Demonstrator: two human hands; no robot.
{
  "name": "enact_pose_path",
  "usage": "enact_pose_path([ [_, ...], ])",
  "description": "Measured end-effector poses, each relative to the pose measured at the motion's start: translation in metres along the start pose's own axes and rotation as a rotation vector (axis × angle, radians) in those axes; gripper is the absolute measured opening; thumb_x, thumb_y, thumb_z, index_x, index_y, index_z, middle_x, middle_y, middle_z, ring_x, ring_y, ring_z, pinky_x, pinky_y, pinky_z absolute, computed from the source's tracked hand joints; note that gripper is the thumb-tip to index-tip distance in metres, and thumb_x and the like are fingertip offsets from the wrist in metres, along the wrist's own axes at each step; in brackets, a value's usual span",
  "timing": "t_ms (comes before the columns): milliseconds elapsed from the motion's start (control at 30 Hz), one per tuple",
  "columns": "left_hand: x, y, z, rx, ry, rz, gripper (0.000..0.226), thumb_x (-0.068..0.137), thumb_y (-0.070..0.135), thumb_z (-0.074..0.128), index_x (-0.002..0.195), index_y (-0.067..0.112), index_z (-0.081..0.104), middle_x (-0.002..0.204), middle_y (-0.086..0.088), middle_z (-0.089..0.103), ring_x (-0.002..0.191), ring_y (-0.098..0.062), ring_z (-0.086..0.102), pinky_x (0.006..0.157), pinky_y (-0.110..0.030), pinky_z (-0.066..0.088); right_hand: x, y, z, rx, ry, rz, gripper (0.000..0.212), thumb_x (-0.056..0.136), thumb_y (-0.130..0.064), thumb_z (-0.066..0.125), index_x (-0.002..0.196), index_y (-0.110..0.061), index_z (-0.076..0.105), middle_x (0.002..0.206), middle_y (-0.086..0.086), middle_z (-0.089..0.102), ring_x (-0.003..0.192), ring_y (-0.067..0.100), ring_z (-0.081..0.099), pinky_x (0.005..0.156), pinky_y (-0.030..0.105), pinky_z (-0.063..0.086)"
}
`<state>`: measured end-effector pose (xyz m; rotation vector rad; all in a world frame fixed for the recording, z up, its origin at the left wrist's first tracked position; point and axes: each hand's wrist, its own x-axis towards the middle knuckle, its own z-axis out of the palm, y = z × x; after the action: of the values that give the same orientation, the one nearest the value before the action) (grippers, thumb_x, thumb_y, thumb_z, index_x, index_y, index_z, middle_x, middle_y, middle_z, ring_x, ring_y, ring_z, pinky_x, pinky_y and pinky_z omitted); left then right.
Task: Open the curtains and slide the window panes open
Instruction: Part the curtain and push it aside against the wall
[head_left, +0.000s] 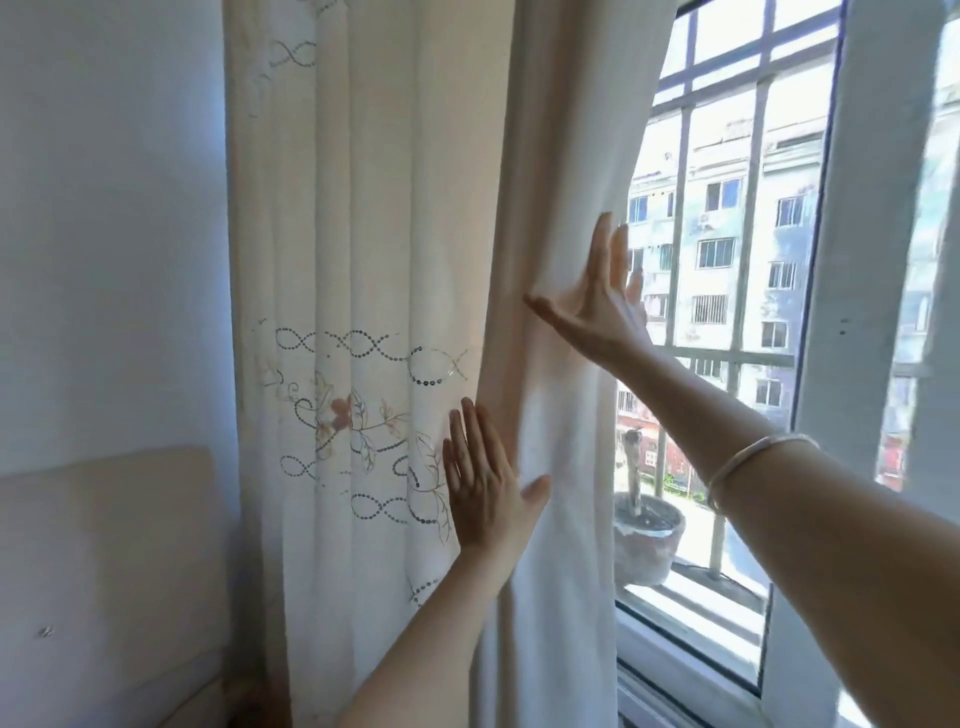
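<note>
Both arms reach out. Right hand (597, 306) and left hand (480, 488) lie flat and open on the curtain (374, 260), holding nothing, to push it left off the window (727, 312), not yet slid.

The cream curtain (374, 234), stitched with sequin loops and a flower motif, hangs gathered toward nine o'clock beside the white wall (104, 208). The left hand (485, 483) lies flat, fingers spread, against its folds near six o'clock. The right hand (597, 306), palm flat, presses the curtain's free edge, with a silver bangle (748, 457) on its forearm. Toward three o'clock the window pane (727, 291) shows bars, a potted plant (644, 535) and an apartment block outside.
</note>
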<state>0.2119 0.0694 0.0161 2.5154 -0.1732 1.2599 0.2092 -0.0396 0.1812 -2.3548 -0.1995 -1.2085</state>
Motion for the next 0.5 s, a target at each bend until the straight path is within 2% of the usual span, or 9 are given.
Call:
enact_pose_path([
  [133,0.039,-0.044,0.032,0.066,0.013,0.0,0.108,0.047,0.057,0.077,0.126,-0.007,0.044,0.133,-0.023,0.05,0.122,-0.035,0.049,0.093,-0.048,0.045,0.038,-0.017,0.06,0.012,-0.045,0.001,0.109,0.073,-0.066,0.054,0.141,-0.03,-0.024,0.156,0.002,-0.018,0.142,0.042,-0.006,0.11,0.059,0.015],
  [267,0.082,-0.101,0.062,0.136,0.018,-0.024,0.109,0.039,0.059,0.078,0.123,-0.005,0.05,0.128,-0.022,0.056,0.115,-0.033,0.056,0.085,-0.043,0.052,0.078,-0.036,0.126,0.073,-0.079,-0.051,0.109,0.074,-0.066,0.053,0.142,-0.029,-0.024,0.156,0.005,-0.017,0.143,0.039,-0.005,0.113,0.058,0.014],
  [400,0.115,-0.151,0.081,0.185,0.058,-0.047,0.107,0.043,0.057,0.077,0.125,-0.004,0.047,0.13,-0.023,0.054,0.118,-0.034,0.053,0.089,-0.047,0.049,0.107,-0.056,0.179,0.129,-0.077,-0.086,0.11,0.072,-0.068,0.053,0.142,-0.029,-0.023,0.157,0.006,-0.015,0.142,0.041,0.003,0.111,0.056,0.02],
  [500,0.141,-0.191,0.094,0.227,0.088,-0.087,0.105,0.044,0.055,0.077,0.126,-0.005,0.047,0.131,-0.023,0.052,0.121,-0.036,0.05,0.092,-0.049,0.047,0.13,-0.076,0.226,0.229,-0.128,-0.124,0.108,0.074,-0.065,0.055,0.142,-0.031,-0.023,0.156,0.004,-0.019,0.142,0.042,-0.006,0.113,0.056,0.011],
])
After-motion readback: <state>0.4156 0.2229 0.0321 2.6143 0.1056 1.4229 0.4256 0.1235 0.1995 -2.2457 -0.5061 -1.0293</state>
